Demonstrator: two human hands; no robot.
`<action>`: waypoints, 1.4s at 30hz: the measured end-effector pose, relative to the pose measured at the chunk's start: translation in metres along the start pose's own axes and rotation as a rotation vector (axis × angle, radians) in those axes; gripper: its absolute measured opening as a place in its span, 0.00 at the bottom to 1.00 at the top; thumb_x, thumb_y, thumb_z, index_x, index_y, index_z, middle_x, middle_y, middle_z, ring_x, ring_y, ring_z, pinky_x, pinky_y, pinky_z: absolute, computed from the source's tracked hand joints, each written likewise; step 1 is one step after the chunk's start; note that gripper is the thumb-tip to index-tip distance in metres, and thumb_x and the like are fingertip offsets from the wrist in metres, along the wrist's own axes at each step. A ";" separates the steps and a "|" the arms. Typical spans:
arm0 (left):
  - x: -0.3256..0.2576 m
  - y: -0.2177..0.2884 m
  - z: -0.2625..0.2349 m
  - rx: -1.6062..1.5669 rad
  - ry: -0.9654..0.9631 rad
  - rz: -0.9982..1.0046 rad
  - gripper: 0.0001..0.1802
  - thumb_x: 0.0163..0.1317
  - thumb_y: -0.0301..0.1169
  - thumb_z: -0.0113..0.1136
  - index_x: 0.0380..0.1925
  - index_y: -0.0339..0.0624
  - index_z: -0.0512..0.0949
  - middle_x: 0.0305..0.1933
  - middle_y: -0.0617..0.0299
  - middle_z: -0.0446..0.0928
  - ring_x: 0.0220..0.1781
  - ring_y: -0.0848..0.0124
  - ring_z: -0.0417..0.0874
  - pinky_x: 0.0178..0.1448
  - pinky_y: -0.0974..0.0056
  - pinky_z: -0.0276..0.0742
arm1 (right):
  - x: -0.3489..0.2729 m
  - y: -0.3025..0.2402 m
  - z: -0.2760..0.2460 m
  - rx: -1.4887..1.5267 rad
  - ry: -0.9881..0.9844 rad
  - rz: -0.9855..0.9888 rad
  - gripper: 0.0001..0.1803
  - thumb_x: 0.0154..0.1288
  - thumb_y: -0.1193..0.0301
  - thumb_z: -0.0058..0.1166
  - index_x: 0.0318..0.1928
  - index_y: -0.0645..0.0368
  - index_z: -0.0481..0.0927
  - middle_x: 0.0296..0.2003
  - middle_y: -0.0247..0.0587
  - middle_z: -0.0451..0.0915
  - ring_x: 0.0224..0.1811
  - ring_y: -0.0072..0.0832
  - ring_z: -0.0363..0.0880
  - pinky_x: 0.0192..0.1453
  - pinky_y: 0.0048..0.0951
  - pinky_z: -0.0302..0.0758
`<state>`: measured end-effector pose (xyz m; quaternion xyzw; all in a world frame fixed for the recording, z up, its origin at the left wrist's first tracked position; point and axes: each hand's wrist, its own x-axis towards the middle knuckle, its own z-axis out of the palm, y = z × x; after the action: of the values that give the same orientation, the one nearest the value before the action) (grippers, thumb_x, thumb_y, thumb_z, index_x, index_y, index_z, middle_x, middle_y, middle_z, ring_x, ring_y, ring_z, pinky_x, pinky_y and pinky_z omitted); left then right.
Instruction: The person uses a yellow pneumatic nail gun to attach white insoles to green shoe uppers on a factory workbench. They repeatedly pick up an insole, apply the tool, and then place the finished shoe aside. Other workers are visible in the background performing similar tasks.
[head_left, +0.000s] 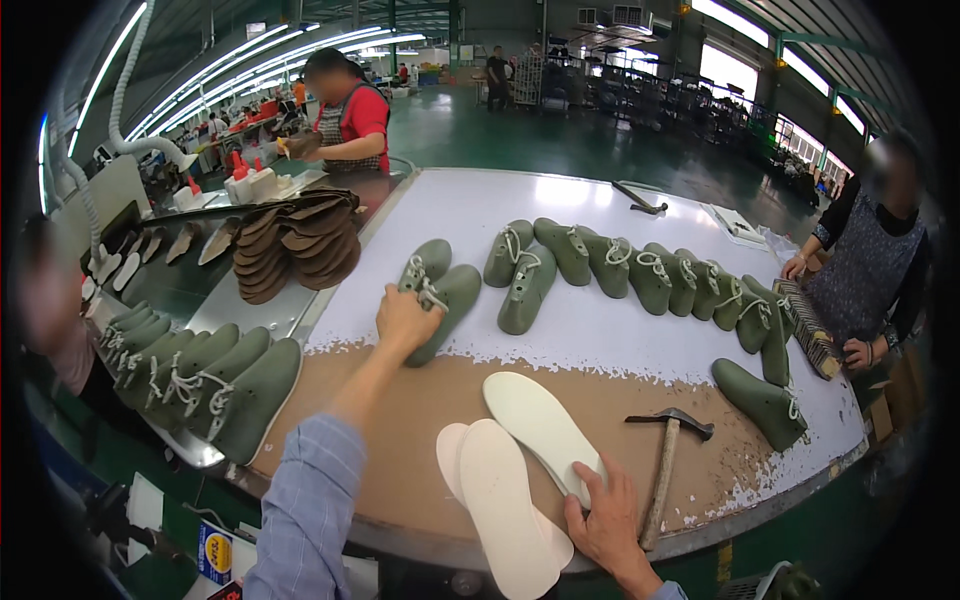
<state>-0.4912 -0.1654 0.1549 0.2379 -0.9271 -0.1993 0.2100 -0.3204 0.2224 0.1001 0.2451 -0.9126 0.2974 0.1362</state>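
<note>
My left hand (406, 318) reaches forward and is closed on the white cord of a pair of green shoe lasts (452, 305). These lasts stand on the table, one beside the other. My right hand (608, 512) lies at the near end of a pale insole (540, 425), its fingers stretched out and apart on the surface and edge. Left of that insole, more pale insoles (497, 500) overlap in a loose pile. A hammer (663, 475) with a wooden handle lies just right of my right hand.
A curved row of corded green lasts (610, 265) crosses the white tabletop (430, 200). More lasts (245, 400) stand at left, near stacked brown pieces (295, 245). Another hammer (640, 200) lies at the far edge. Co-workers stand at far left and right; the right one touches a slatted block (808, 330).
</note>
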 end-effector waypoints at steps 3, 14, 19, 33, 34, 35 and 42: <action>-0.071 -0.033 -0.023 -0.090 0.029 0.074 0.28 0.59 0.48 0.69 0.48 0.33 0.85 0.68 0.36 0.67 0.63 0.39 0.76 0.68 0.44 0.74 | -0.003 -0.015 -0.001 0.002 0.034 -0.012 0.28 0.60 0.69 0.62 0.63 0.55 0.78 0.68 0.64 0.67 0.69 0.62 0.66 0.72 0.61 0.63; -0.267 -0.052 -0.120 -0.204 -0.145 0.010 0.29 0.66 0.46 0.65 0.60 0.38 0.77 0.50 0.38 0.84 0.55 0.38 0.84 0.62 0.43 0.75 | -0.018 -0.015 -0.005 -0.098 0.252 -0.206 0.34 0.57 0.77 0.64 0.67 0.55 0.72 0.67 0.55 0.70 0.71 0.55 0.67 0.76 0.57 0.63; -0.298 -0.048 -0.140 -0.175 -0.236 -0.016 0.34 0.67 0.46 0.64 0.67 0.39 0.70 0.51 0.36 0.84 0.56 0.36 0.83 0.63 0.40 0.75 | -0.024 0.006 0.000 0.014 0.378 -0.111 0.29 0.59 0.79 0.65 0.62 0.61 0.74 0.52 0.55 0.79 0.57 0.54 0.78 0.61 0.49 0.75; -0.339 -0.073 -0.167 -0.404 -0.243 -0.091 0.33 0.69 0.42 0.66 0.68 0.34 0.70 0.57 0.40 0.83 0.61 0.47 0.84 0.64 0.52 0.76 | -0.044 -0.010 -0.019 -0.113 -0.015 -0.175 0.15 0.61 0.62 0.67 0.39 0.59 0.79 0.53 0.50 0.80 0.55 0.50 0.78 0.58 0.55 0.72; -0.343 -0.086 -0.158 -0.423 -0.201 -0.068 0.32 0.70 0.43 0.64 0.67 0.34 0.70 0.56 0.40 0.83 0.59 0.46 0.85 0.62 0.51 0.77 | -0.044 -0.008 -0.015 -0.129 -0.016 -0.185 0.16 0.61 0.61 0.68 0.40 0.59 0.80 0.53 0.51 0.80 0.55 0.50 0.78 0.58 0.54 0.73; -0.346 -0.096 -0.151 -0.443 -0.156 -0.042 0.32 0.71 0.45 0.63 0.66 0.34 0.71 0.55 0.40 0.84 0.57 0.44 0.86 0.59 0.50 0.79 | -0.042 -0.008 -0.014 -0.146 -0.014 -0.196 0.17 0.60 0.60 0.68 0.41 0.59 0.80 0.53 0.51 0.81 0.54 0.51 0.78 0.58 0.53 0.74; -0.416 -0.124 -0.125 -1.612 -0.234 -0.503 0.24 0.78 0.42 0.58 0.61 0.31 0.74 0.54 0.55 0.83 0.53 0.66 0.86 0.58 0.59 0.83 | -0.019 -0.019 -0.034 0.420 0.030 0.272 0.22 0.61 0.66 0.65 0.54 0.63 0.81 0.50 0.54 0.84 0.55 0.45 0.83 0.61 0.42 0.77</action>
<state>-0.0546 -0.0806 0.0781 0.1924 -0.4374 -0.8623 0.1676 -0.2906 0.2365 0.1284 0.1383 -0.8534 0.4996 0.0545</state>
